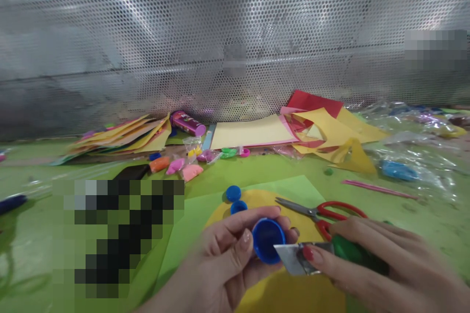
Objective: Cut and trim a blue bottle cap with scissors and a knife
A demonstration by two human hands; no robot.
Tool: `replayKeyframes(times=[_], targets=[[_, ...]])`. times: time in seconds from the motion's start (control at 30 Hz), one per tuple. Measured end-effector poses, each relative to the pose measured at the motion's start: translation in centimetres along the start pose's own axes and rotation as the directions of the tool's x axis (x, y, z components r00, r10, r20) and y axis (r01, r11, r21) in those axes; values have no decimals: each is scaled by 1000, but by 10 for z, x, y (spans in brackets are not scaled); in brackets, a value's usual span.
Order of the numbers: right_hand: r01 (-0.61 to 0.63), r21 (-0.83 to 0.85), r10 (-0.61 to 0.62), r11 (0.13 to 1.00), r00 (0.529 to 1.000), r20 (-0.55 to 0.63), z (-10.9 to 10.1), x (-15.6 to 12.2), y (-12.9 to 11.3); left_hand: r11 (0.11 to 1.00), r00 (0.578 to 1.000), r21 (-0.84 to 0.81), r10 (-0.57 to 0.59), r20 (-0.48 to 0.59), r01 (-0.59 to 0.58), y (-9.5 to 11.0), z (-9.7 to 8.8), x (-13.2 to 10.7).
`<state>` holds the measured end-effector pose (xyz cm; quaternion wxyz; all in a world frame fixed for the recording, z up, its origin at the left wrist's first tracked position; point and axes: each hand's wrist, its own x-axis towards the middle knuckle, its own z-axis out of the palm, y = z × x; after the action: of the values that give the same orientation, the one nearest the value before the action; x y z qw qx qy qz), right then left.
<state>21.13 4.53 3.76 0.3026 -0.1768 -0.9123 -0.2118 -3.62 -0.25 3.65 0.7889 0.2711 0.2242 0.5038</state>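
Perforated metal wall [205, 14] fills the upper frame; lower centre, the left hand [220, 254] grips a blue cap [266, 234], while lower right, the right hand [400, 264] clutches a knife [345, 249], blade [293, 259] at the cap's mouth.

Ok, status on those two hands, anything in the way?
Left hand holding blue cap. Right hand gripping knife, blade at cap's rim, contact unclear. Red-handled scissors lying just beyond right hand.

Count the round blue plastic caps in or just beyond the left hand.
3: held cap in the left hand; nearer cap just beyond, partly hidden; farther cap behind that. Others may be hidden.
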Motion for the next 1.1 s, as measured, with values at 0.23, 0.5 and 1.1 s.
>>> replayKeyframes(times=[0.23,0.5,1.1], targets=[[-5,65,3,998,999,41,-8,0,0,999,999,-30,-25,-22,24,-2,1,0],[8,10,-8,1000,1000,4,-1,1,-6,998,997,-61,-16,70,21,-4,1,3],[81,-45,-73,996,984,161,-14,0,-6,997,996,-49,-56,69,59,-5,1,0]])
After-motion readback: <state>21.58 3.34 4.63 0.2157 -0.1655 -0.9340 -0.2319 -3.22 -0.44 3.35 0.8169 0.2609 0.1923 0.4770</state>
